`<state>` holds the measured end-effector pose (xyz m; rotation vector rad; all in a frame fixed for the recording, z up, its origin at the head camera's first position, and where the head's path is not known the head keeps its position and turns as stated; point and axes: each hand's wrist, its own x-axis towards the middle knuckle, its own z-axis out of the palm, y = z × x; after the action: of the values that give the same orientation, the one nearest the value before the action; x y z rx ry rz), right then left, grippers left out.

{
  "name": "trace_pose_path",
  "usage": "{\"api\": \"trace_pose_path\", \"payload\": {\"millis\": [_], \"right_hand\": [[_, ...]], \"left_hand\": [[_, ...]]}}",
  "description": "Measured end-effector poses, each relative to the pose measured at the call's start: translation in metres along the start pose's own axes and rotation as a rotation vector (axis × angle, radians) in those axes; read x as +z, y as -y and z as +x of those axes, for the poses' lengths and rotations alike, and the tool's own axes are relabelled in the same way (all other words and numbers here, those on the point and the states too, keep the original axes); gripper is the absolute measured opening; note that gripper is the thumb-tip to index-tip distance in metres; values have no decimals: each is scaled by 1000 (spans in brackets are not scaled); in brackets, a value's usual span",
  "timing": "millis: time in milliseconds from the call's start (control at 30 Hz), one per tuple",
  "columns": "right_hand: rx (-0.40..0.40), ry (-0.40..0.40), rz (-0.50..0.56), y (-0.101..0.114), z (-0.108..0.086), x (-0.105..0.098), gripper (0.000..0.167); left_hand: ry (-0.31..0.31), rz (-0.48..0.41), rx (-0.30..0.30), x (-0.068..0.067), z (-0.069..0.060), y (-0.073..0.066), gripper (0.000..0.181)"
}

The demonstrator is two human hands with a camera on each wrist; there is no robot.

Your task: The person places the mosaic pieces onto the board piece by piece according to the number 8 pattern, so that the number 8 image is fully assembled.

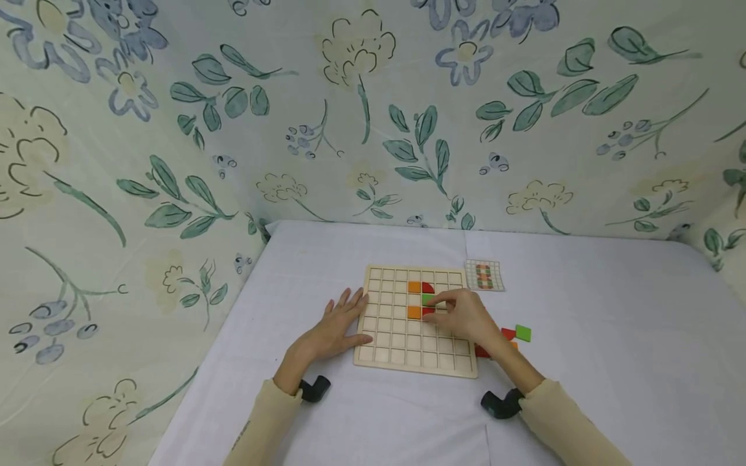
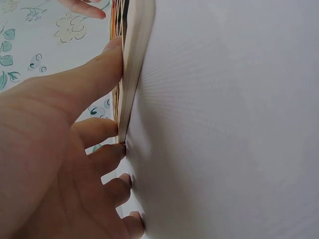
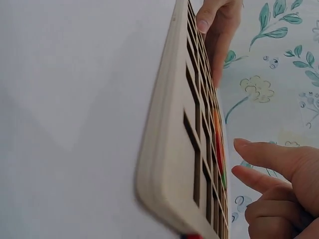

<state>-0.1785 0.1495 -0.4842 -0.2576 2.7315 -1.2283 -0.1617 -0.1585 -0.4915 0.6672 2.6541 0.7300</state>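
A wooden grid board (image 1: pixel 389 356) lies on the table. In its cells are an orange square (image 1: pixel 414 287), a rounded red piece (image 1: pixel 428 287), a green piece (image 1: pixel 428 299), a lower orange square (image 1: pixel 414 312) and a red piece (image 1: pixel 427 311) partly hidden by fingers. My left hand (image 1: pixel 335 330) rests fingers spread against the board's left edge, the thumb on its border. Over the green and lower red pieces is my right hand (image 1: pixel 466 317); in the right wrist view, thumb and index finger of this hand (image 3: pixel 279 184) stand apart with nothing visible between them, other fingers bent.
A small patterned card (image 1: pixel 484 276) lies by the board's upper right corner. Right of the board, partly behind my right forearm, are loose pieces: a green square (image 1: pixel 523 333), a red one (image 1: pixel 508 334) and others. Floral cloth (image 1: pixel 361 162) hangs behind the white-covered table (image 1: pixel 612 336).
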Motion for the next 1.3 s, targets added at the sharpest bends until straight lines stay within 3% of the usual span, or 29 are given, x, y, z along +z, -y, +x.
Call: {"api": "trace_pose_path", "payload": {"millis": [267,533,1033,1300], "right_hand": [[28,-54,-51,-28,-22,-35,30],[147,-74,-98,-47,-44,-59,36],[139,-131,-116,-48,-38,-54,37],[152,-105,-109,-47,-38,-56,36]], "left_hand": [[-2,-12,4,-1,-1,-2,87],[-7,-16,5,-1,-1,-2,87],[-6,-14,9,0,-1,1,89],[-15,-18,10,0,-1,0,88]]}}
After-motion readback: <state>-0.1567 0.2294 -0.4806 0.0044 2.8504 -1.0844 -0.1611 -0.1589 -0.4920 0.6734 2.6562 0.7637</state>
